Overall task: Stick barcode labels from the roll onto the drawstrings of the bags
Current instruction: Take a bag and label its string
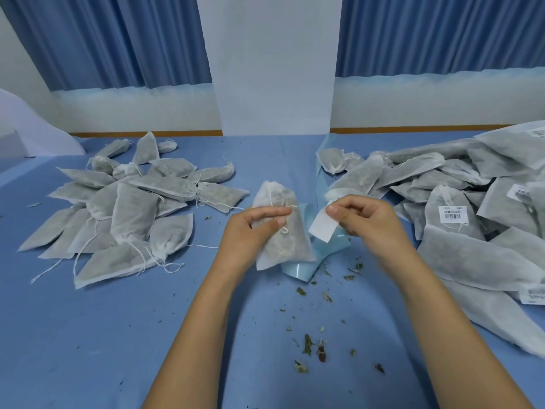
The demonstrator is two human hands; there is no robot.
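Note:
My left hand (pixel 253 228) grips a white mesh bag (pixel 287 240) of dried herbs above the table, thumb and forefinger pinching its drawstring (pixel 287 207) near the top. My right hand (pixel 362 216) pinches a blank-looking white label (pixel 323 225) by its upper corner, a short gap to the right of the drawstring. The light blue backing strip (pixel 321 252) of the label roll trails under both hands and runs back toward the wall; the roll itself is not visible.
A pile of unlabelled bags (pixel 126 208) lies at the left. A larger heap of bags (pixel 472 202), some with barcode labels (pixel 454 214), fills the right. Loose dried leaf bits (pixel 309 346) litter the blue table between my forearms.

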